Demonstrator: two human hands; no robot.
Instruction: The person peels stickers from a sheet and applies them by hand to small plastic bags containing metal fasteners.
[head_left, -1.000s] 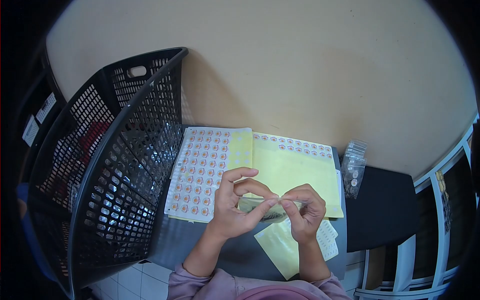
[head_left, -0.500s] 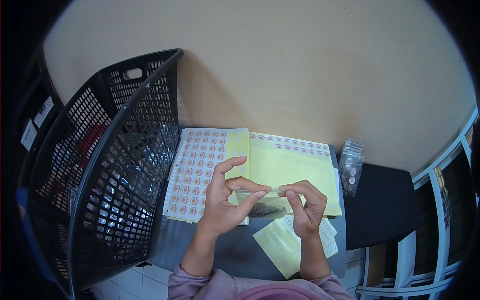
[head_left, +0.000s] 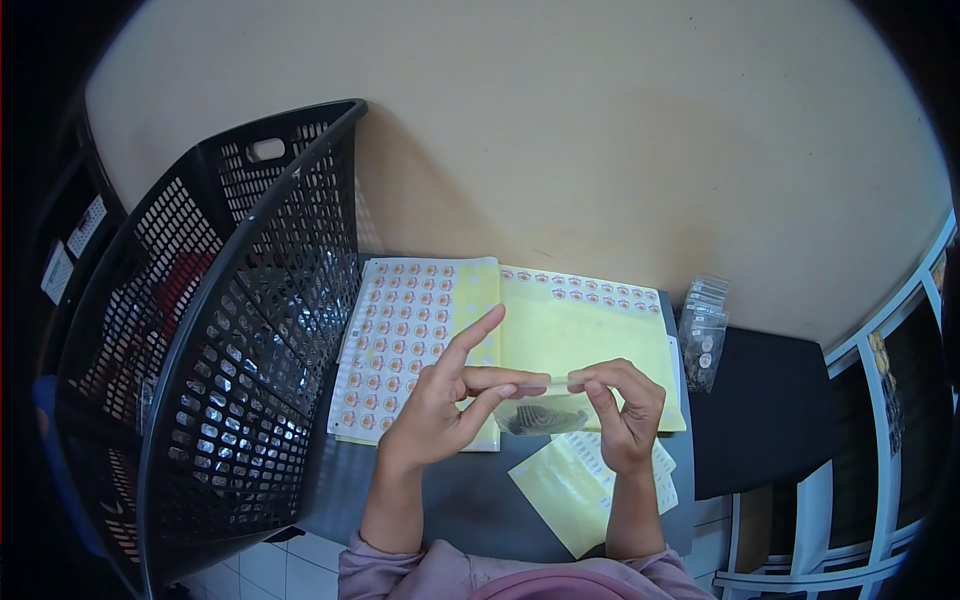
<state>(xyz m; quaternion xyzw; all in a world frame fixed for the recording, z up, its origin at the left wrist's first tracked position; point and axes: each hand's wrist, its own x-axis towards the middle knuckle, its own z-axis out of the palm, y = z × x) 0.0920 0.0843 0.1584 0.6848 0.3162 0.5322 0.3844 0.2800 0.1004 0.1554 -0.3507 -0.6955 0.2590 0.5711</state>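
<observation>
A small clear plastic bag (head_left: pixel 543 417) with something dark and coiled inside hangs between my hands over the table. My left hand (head_left: pixel 435 405) pinches its top edge between thumb and a finger, while the index finger points up and away. On the other end of that edge, my right hand (head_left: pixel 625 405) is closed with thumb and fingertips. Below and behind the bag lie a sheet of round stickers (head_left: pixel 400 330) and a mostly bare yellow backing sheet (head_left: pixel 590 350). Smaller yellow and white sheets (head_left: pixel 557 492) lie under my right wrist.
A tall black perforated basket (head_left: pixel 225 330) with shiny packets inside stands at the left. Several filled, stickered plastic bags (head_left: pixel 703 335) are stacked at the right, beside a black surface (head_left: pixel 760 410). A beige wall (head_left: pixel 560 150) rises behind the grey table (head_left: pixel 410 495).
The bag and both hands have shifted slightly to the right. My left hand has turned, its index finger stretching further up, and its pinching fingers have slid along the bag's top edge.
</observation>
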